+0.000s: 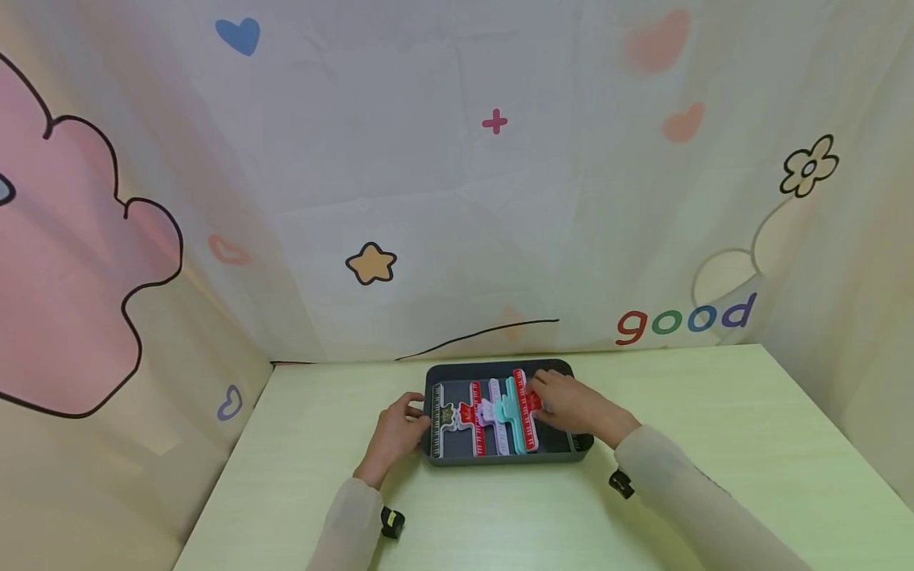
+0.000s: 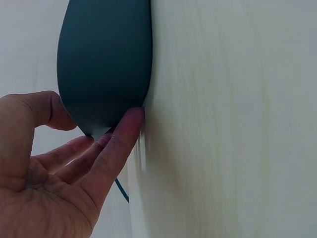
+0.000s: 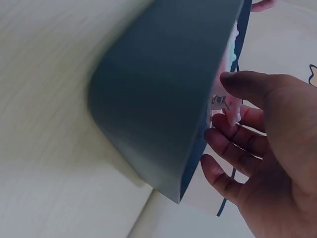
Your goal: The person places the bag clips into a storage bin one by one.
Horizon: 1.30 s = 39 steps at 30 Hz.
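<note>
A dark grey tray [image 1: 500, 461] stands on the table with several plastic clips in it, their long bars patterned like piano keys. From the left come a black-and-white clip [image 1: 438, 428], a red clip [image 1: 477, 432], a lilac clip [image 1: 497, 428] and a teal clip [image 1: 512, 416]. My right hand [image 1: 571, 403] reaches over the tray's right side and pinches the handle of another red clip [image 1: 526, 420], which lies against the teal one. In the right wrist view the tray wall partly hides this clip. My left hand [image 1: 396, 432] holds the tray's left end between thumb and fingers.
Part of a dark clip [image 1: 577, 442] shows in the tray's lower right corner. The pale wooden table [image 1: 500, 523] meets a printed curtain [image 1: 457, 198] just behind the tray. Curtains also hang at both sides.
</note>
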Each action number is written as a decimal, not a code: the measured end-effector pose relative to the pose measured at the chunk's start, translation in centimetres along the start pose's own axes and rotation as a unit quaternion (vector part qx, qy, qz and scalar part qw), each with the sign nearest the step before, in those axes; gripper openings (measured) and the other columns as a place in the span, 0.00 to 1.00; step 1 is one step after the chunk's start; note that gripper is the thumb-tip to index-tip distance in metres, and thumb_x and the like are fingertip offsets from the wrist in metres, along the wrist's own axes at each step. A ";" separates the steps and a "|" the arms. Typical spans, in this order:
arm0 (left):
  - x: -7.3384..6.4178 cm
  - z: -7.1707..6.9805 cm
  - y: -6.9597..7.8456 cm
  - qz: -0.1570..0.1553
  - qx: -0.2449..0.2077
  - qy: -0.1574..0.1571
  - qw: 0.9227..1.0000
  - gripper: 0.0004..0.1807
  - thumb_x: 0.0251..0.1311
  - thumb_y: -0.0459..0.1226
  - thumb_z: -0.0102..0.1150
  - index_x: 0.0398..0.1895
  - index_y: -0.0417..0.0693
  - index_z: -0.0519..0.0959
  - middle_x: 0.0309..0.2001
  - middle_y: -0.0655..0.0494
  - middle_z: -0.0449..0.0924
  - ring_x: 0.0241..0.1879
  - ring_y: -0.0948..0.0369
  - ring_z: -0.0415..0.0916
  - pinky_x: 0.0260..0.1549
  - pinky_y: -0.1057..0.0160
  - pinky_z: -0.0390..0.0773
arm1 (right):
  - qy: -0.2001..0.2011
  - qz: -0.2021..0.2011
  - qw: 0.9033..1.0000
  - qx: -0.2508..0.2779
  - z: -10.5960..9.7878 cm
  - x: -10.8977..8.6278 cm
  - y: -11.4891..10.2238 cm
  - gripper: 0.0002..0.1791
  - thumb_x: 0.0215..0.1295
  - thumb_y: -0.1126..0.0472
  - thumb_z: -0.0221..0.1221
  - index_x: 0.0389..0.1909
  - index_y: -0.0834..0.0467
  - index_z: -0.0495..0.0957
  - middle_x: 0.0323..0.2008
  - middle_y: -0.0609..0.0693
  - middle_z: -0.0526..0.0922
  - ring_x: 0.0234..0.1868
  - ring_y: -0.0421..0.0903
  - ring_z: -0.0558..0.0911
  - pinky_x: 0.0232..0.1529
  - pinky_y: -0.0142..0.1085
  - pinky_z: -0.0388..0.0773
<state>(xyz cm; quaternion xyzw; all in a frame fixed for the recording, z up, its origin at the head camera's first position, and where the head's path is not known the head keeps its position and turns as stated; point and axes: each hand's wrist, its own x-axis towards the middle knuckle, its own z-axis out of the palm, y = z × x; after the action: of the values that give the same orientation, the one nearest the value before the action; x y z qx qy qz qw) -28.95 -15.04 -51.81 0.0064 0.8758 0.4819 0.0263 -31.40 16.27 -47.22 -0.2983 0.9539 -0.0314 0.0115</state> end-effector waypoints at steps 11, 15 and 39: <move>-0.2 0.1 -0.2 0.007 0.002 -0.004 1.000 0.24 0.62 0.35 0.57 0.62 0.42 0.72 0.46 0.41 0.83 0.36 0.56 0.83 0.23 0.63 0.84 | -0.022 0.014 0.999 0.019 1.3 0.2 0.0 0.28 0.63 0.52 0.65 0.59 0.62 0.73 0.54 0.56 0.77 0.57 0.53 0.76 0.63 0.49 0.76; -0.1 0.1 -0.2 0.004 0.000 -0.003 1.000 0.24 0.61 0.35 0.57 0.62 0.43 0.73 0.46 0.41 0.83 0.37 0.56 0.83 0.23 0.63 0.84 | -0.021 0.014 1.000 0.009 1.5 0.2 0.1 0.27 0.62 0.52 0.65 0.58 0.62 0.74 0.56 0.57 0.77 0.58 0.54 0.76 0.64 0.50 0.75; 0.1 0.1 -0.3 0.002 0.004 -0.001 1.000 0.23 0.62 0.36 0.57 0.62 0.43 0.73 0.45 0.42 0.84 0.35 0.57 0.82 0.23 0.63 0.84 | 0.046 0.039 0.998 0.002 -1.6 -1.3 0.2 0.29 0.62 0.51 0.65 0.62 0.57 0.73 0.60 0.57 0.77 0.62 0.57 0.75 0.62 0.57 0.74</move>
<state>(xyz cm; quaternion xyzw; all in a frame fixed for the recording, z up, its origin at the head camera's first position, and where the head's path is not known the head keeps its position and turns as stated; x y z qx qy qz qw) -29.00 -15.08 -52.13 0.0092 0.8777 0.4784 0.0264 -30.51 17.23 -45.59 -0.2594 0.9641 -0.0464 -0.0311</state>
